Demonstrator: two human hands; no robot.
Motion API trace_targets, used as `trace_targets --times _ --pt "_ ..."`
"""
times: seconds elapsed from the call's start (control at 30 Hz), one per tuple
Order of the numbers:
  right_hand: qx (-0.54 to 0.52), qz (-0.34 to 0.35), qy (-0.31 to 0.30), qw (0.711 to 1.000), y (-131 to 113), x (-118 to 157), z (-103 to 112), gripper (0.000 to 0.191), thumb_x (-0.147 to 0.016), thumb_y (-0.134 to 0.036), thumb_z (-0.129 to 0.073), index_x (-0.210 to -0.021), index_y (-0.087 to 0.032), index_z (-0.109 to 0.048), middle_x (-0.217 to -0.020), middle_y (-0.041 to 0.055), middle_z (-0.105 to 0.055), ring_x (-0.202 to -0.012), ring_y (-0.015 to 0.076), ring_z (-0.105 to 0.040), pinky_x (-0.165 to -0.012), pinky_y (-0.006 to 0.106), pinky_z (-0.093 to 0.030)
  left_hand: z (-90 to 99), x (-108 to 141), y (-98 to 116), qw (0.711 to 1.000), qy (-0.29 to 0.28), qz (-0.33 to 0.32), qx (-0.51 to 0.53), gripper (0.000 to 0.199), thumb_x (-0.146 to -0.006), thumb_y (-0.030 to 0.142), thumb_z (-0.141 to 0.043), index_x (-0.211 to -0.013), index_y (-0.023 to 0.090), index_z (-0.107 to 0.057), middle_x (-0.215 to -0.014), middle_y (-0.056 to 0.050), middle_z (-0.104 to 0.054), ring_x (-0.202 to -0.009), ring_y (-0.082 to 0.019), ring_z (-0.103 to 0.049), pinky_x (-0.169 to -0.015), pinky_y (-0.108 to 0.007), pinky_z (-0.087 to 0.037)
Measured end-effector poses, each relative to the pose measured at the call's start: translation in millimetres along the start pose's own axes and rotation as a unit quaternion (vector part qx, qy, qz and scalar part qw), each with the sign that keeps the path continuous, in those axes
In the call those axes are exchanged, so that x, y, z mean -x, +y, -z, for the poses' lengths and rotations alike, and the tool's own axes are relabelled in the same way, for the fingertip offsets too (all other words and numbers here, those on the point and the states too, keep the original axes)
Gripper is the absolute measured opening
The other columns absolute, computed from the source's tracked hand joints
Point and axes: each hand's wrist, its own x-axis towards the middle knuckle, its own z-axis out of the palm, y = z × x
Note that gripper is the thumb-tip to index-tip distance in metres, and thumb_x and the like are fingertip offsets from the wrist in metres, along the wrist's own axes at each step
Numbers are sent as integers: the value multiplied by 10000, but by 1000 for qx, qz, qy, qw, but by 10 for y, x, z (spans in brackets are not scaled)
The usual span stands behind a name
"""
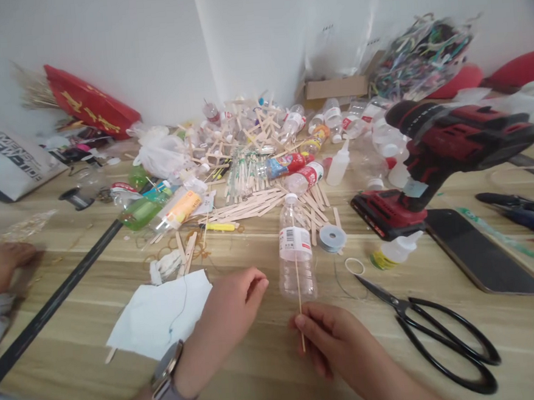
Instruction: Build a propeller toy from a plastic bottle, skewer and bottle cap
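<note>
Across the wooden table (256,371) in front of you, craft sticks (249,207) and plastic bottles lie heaped toward the wall. The red and black drill (451,150) stands on its battery to the right. Your right hand (325,336) is low in the middle; your left hand (238,305), with a watch (168,366) on its wrist, is just beside it, apart from it. Its fingers are curled, thumb and forefinger drawn close together; you cannot tell from here whether they hold anything fine. The black scissors (422,323) lie open-handled to the right of your right hand, below the phone (483,252). A white sheet (165,314) lies flat to the left of your left hand. The clear labelled bottle (296,253) stands upright just beyond your right fingertips, with a spool (332,238) to its right. Thinnest of all, the slender stick (300,295) is pinched between your right thumb and forefinger near its lower end. A short piece pokes out below the fingers, while the long part rises above them, overlapping the bottle and its label.
</note>
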Motion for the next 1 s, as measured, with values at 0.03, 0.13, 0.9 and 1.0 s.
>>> trace_targets --times 0.03,0.13,0.9,1.0 --pt "-4 -1 -2 1000 3 -5 -2 372 -838 -535 -442 -666 -209 -495 -440 -71 -417 -368 84 -360 -386 203 -274 6 -37 -21 999 8 0 -32 234 -954 253 -428 -917 208 -655 -882 -10 -734 -804 -167 -668 -703 -256 -463" --pt "0 -4 -11 1000 20 -20 1 415 -820 -590 -435 -665 -208 -488 -439 -71 -410 -367 82 -352 -385 203 -275 20 -157 -87 995 25 9 -96 252 -952 197 -412 -909 168 -658 -903 -77 -722 -848 -220 -665 -746 -315 -473" --pt "26 5 -35 999 44 26 75 447 -807 -634 -427 -653 -215 -457 -452 -69 -389 -382 87 -351 -408 217 -261 128 -980 -258 993 72 28 -88 308 -917 318 -576 -1177 152 -583 -1196 -100 -605 -1022 -229 -614 -862 -439 -526" --pt "38 4 -36 999 3 33 90 427 -822 -602 -401 -647 -216 -454 -463 -63 -391 -385 91 -347 -412 224 -256 210 -801 -164 996 83 23 3 183 -922 225 -465 -932 123 -617 -981 -91 -647 -943 -207 -608 -852 -383 -498"
